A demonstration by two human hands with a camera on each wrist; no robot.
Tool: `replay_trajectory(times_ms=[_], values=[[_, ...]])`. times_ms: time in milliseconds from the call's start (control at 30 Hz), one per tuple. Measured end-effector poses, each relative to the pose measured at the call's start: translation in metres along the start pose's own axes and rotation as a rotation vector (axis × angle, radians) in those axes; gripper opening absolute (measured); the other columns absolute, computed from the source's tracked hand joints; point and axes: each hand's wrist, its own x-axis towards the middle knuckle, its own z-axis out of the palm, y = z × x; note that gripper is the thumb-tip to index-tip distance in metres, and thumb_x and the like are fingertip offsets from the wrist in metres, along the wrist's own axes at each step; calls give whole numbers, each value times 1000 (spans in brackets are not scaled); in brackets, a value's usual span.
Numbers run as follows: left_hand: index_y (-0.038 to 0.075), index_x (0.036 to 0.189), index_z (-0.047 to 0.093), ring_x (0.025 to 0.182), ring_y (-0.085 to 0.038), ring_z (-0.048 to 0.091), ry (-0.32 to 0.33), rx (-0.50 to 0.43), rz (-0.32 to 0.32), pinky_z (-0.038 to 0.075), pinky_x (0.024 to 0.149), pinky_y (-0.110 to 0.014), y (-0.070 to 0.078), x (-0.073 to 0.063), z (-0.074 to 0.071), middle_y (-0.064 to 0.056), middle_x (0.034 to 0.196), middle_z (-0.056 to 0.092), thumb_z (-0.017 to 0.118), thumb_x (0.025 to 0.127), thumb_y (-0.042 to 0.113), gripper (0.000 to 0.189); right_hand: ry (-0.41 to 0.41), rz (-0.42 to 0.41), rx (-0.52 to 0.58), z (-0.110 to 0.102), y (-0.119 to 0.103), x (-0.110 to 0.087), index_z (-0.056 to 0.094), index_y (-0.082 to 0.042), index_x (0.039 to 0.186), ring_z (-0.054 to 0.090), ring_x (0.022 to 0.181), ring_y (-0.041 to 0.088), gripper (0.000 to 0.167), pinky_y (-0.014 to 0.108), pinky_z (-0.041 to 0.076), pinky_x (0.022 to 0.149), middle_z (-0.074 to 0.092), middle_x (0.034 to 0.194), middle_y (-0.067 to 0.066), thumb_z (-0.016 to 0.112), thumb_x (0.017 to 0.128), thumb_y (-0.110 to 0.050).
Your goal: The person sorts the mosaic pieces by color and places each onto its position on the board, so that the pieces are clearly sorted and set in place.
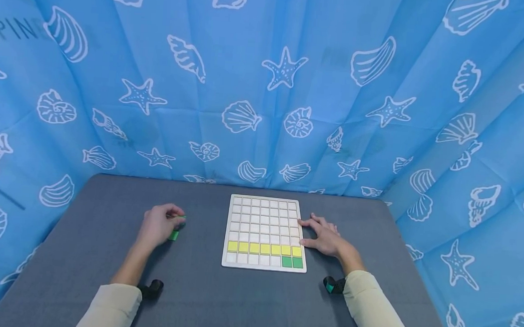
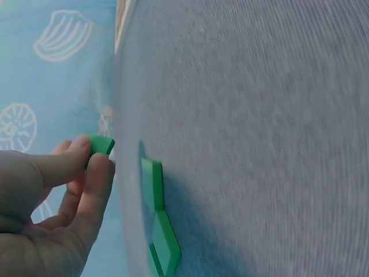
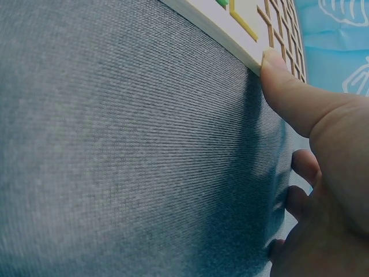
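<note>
My left hand [image 1: 156,225] pinches a green square tile [image 2: 100,145] between thumb and fingertips, a little above the table. Just below it lie several more green tiles [image 2: 165,245], touching one another on the cloth. A white grid board [image 1: 265,223] lies flat at the middle of the table. One yellow row [image 1: 264,248] runs across it, second from the near edge. Two green tiles [image 1: 292,262] fill the right end of the nearest row. With thumb and index finger, my right hand [image 1: 327,237] touches the board's right edge, the other fingers loosely bent.
Grey cloth covers the table [image 1: 195,289]. Behind it and along the sides hangs a blue curtain [image 1: 254,148] with white shells and starfish. Each wrist carries a small black camera, the left one [image 1: 152,289] and the right one [image 1: 333,285], close above the cloth.
</note>
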Motion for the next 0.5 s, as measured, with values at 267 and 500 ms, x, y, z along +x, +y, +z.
replay_trajectory(times_ms=[267, 500], values=[[11, 114, 75, 96, -26, 68, 68, -43, 59, 53, 81, -44, 16, -8, 9, -8, 105, 75, 69, 98, 19, 18, -8, -9, -1, 0, -1, 0, 45, -24, 154, 18, 149, 58, 67, 77, 7, 117, 15, 170, 22, 68, 96, -47], [14, 110, 77, 93, -22, 70, 83, -100, 88, 54, 78, -39, 28, -12, 22, -6, 102, 76, 71, 97, 20, 15, -4, -1, 6, 1, 1, 0, 46, -25, 154, 19, 149, 57, 67, 76, 8, 118, 16, 170, 21, 69, 95, -46]])
